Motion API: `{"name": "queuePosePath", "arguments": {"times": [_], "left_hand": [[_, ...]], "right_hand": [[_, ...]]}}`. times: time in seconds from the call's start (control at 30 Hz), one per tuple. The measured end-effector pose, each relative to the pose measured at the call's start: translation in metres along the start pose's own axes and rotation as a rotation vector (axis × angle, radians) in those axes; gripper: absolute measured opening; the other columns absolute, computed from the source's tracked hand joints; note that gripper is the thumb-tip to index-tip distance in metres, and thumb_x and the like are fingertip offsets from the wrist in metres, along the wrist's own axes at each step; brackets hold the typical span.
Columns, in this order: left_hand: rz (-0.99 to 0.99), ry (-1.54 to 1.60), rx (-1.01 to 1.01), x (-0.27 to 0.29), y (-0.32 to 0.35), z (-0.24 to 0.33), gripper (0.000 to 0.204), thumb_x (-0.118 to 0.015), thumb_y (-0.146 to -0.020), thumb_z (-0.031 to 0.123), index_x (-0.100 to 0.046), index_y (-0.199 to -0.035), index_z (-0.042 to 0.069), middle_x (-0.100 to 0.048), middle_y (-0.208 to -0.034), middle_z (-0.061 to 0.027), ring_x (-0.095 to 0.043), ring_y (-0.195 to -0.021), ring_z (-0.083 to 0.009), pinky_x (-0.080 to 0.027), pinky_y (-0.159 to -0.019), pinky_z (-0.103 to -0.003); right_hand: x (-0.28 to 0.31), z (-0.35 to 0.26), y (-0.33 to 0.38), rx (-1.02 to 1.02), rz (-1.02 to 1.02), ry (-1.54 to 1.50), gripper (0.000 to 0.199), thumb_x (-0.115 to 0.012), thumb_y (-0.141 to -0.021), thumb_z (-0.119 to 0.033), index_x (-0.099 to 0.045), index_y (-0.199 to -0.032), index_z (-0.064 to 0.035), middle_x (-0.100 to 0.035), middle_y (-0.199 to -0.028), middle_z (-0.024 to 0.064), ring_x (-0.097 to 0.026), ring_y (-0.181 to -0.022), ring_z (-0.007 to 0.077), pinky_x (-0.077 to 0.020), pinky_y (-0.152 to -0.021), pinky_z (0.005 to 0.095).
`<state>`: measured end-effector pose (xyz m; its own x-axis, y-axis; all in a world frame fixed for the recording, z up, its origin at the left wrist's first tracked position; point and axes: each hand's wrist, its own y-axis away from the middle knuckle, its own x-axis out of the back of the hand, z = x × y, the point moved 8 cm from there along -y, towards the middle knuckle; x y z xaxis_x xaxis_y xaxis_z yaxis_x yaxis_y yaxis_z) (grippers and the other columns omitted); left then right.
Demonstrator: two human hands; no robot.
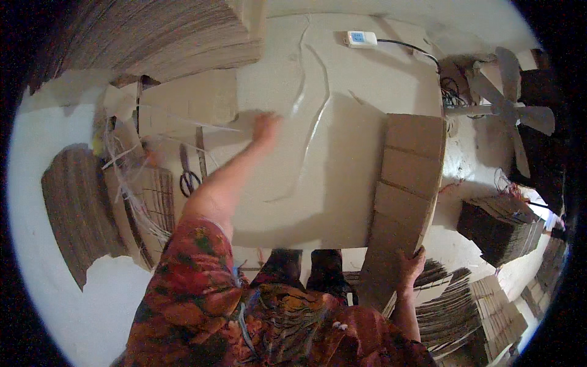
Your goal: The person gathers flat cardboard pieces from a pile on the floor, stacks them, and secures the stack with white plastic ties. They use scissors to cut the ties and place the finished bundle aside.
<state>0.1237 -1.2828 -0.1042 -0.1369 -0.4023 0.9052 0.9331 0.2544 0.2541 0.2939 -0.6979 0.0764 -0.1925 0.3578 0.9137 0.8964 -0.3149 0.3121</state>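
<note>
right hand (408,264) fingers on cardboard stack (406,183) edge — lower end

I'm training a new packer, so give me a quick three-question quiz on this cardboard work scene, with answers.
1. True or false: the right hand grips the near end of the flattened cardboard stack.
2. What does the left hand reach toward? A) the scissors B) the clear plastic strap C) the fan
3. Fill in: the scissors lie to the ___ of the left forearm.

Key: 1 true; 2 B; 3 left
</note>
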Motion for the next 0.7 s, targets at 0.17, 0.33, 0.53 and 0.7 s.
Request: {"name": "queuePosePath", "arguments": {"times": [0.17, 0.33, 0.53, 0.7], "left_hand": [[0.127, -0.175, -0.102, 0.030, 0.076, 0.146, 0.043, -0.055, -0.076, 0.019, -0.045, -0.116, 0.009, -0.047, -0.114, -0.0105, -0.046, -0.104, -0.0307, -0.033, -0.087, -0.048], [0.126, -0.152, 0.085, -0.001, 0.104, 0.145, 0.038, -0.059, -0.074, 0.024, -0.049, -0.106, 0.007, -0.051, -0.103, -0.0129, -0.050, -0.094, -0.0294, -0.038, -0.077, -0.045], [-0.016, 0.523, 0.374, -0.094, 0.125, 0.111, 0.015, -0.051, -0.078, 0.018, -0.058, -0.088, 0.008, -0.056, -0.091, -0.0144, -0.054, -0.086, -0.0301, -0.042, -0.073, -0.043], [-0.331, 0.448, -0.062, -0.048, 0.145, 0.247, 0.016, -0.052, -0.074, 0.010, -0.058, -0.088, 0.004, -0.055, -0.095, -0.0157, -0.053, -0.090, -0.0331, -0.043, -0.076, -0.041]], "right_hand": [[0.008, -0.033, 0.013, -0.129, -0.085, -0.342, 0.078, -0.077, -0.059, -0.023, -0.037, -0.120, 0.0057, -0.049, -0.114, 0.0222, -0.049, -0.103, 0.0322, -0.0399, -0.086, 0.0368], [0.007, -0.034, 0.014, 0.038, -0.034, -0.116, 0.083, -0.076, -0.061, -0.028, -0.033, -0.123, 0.0057, -0.045, -0.116, 0.0245, -0.047, -0.105, 0.0363, -0.0388, -0.087, 0.0388], [-0.002, -0.046, 0.028, 0.305, 0.048, -0.015, 0.081, -0.075, -0.061, -0.032, -0.035, -0.122, 0.0036, -0.048, -0.113, 0.0231, -0.050, -0.100, 0.0382, -0.0425, -0.080, 0.0399], [0.011, -0.049, 0.028, 0.126, -0.011, -0.161, 0.074, -0.073, -0.064, -0.029, -0.038, -0.122, -0.0010, -0.054, -0.102, 0.0176, -0.055, -0.089, 0.0322, -0.0447, -0.074, 0.0368]]}}
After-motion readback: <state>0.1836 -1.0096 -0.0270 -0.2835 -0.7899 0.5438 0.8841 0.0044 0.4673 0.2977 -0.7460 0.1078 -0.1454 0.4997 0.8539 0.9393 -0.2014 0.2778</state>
